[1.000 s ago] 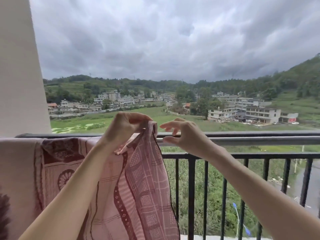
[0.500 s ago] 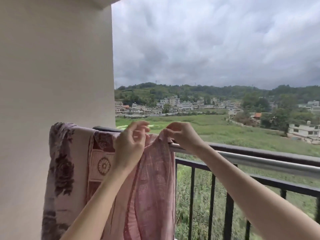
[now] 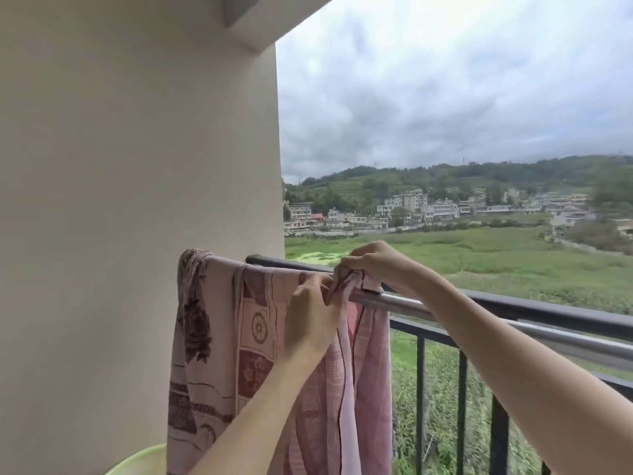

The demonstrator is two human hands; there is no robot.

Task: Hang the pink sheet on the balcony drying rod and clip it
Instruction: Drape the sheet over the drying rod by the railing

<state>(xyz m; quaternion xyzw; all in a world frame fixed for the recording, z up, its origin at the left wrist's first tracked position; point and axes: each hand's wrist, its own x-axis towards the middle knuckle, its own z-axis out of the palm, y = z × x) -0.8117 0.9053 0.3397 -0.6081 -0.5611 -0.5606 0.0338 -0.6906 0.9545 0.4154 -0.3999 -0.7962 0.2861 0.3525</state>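
The pink patterned sheet hangs over the silver drying rod beside the wall, draping down on my side. My left hand pinches a bunched fold of the sheet just below the rod. My right hand reaches over the rod and grips the sheet's right top edge, wrapping it around the rod. No clip can be seen.
A black balcony railing with vertical bars runs behind and below the rod. A cream wall stands close on the left. A light green basin rim shows at the bottom left. Fields and buildings lie beyond.
My view has swung left toward the wall. My right hand has come over the rod and taken hold of the sheet's edge; my left hand has dropped slightly below the rod, still holding the fabric.
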